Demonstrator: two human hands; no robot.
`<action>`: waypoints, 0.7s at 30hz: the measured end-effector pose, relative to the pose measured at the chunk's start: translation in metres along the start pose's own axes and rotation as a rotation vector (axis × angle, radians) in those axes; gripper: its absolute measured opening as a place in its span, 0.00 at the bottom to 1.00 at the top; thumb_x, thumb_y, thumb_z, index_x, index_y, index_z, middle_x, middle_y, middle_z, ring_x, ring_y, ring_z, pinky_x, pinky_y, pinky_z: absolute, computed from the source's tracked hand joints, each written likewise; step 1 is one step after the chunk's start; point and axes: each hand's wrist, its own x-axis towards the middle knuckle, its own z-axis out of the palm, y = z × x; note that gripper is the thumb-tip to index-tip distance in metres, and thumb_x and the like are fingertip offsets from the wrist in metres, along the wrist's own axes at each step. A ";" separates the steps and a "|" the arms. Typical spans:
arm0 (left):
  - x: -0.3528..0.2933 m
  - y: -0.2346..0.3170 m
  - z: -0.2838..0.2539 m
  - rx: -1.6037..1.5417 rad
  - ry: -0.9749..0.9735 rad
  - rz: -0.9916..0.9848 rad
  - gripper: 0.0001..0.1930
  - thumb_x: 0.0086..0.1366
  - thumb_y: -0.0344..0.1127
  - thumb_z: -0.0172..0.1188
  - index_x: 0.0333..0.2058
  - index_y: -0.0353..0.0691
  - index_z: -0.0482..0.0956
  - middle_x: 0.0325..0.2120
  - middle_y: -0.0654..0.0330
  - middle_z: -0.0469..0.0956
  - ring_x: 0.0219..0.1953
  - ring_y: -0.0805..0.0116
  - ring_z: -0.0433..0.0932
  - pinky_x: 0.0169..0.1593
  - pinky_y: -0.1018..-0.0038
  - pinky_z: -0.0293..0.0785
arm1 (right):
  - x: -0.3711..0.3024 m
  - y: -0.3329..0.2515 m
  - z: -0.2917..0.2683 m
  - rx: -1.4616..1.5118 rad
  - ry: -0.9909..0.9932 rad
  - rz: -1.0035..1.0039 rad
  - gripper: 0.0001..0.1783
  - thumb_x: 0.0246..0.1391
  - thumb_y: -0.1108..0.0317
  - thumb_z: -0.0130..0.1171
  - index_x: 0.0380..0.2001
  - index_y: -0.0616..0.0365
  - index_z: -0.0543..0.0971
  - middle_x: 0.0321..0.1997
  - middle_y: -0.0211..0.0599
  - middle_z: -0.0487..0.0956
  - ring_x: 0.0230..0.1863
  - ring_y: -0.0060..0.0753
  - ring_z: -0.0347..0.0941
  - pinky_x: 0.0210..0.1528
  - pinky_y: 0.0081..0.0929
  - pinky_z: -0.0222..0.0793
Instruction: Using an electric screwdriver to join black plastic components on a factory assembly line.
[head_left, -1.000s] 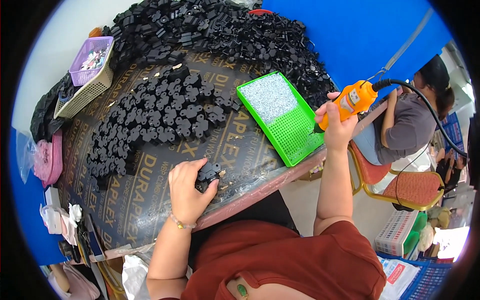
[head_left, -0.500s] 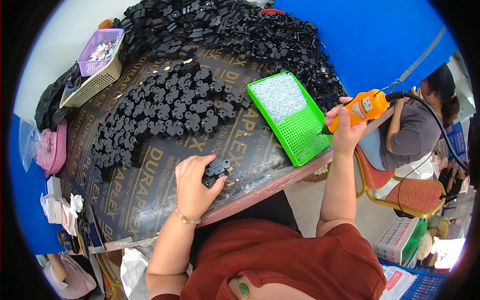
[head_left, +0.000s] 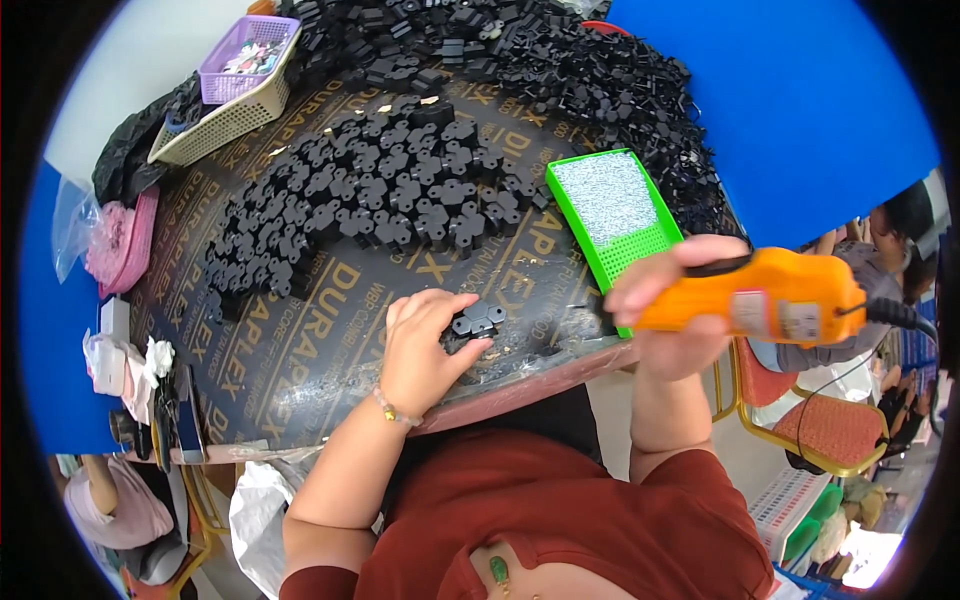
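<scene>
My left hand (head_left: 420,350) pinches a small black plastic part (head_left: 478,320) between thumb and fingers, holding it on the tabletop near the front edge. Wrapped in my right hand (head_left: 675,325) is an orange electric screwdriver (head_left: 770,300), tilted nearly level, its bit end toward the left and its cord leaving at the right. That hand is slightly smeared by motion. Behind it lies a green perforated tray (head_left: 640,238) with many small silvery screws (head_left: 605,195) heaped in its far part. The screwdriver and hand hide the tray's near right corner.
Rows of black parts (head_left: 390,185) cover the table's middle, with a loose heap (head_left: 540,65) behind. Purple and cream baskets (head_left: 225,125) stand far left; a pink basket (head_left: 135,245) is below them. A co-worker (head_left: 890,240) sits at right beside red chairs (head_left: 830,420).
My right hand has swung the screwdriver from over the tray leftward and nearer, tipping it to almost level. The whole scene has shifted rightward in view. My left hand still grips the black part.
</scene>
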 end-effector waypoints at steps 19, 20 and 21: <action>-0.001 -0.002 -0.002 0.004 0.008 -0.005 0.24 0.43 0.38 0.71 0.42 0.43 0.79 0.37 0.58 0.78 0.47 0.61 0.72 0.49 0.65 0.62 | -0.002 0.056 0.054 0.235 -0.232 0.327 0.24 0.50 0.58 0.64 0.41 0.63 0.67 0.24 0.42 0.76 0.21 0.26 0.72 0.22 0.19 0.70; -0.001 -0.003 -0.001 -0.006 0.019 -0.001 0.24 0.43 0.38 0.71 0.42 0.43 0.79 0.37 0.57 0.78 0.47 0.60 0.72 0.50 0.64 0.62 | -0.004 0.056 0.054 0.220 -0.237 0.335 0.24 0.50 0.59 0.64 0.40 0.63 0.67 0.24 0.41 0.76 0.22 0.26 0.72 0.22 0.20 0.70; 0.000 -0.003 -0.001 -0.012 0.016 0.010 0.24 0.43 0.38 0.71 0.42 0.42 0.78 0.38 0.57 0.78 0.47 0.59 0.72 0.51 0.64 0.62 | -0.004 0.057 0.055 0.206 -0.242 0.344 0.23 0.50 0.60 0.65 0.40 0.63 0.67 0.24 0.41 0.76 0.22 0.26 0.72 0.23 0.20 0.70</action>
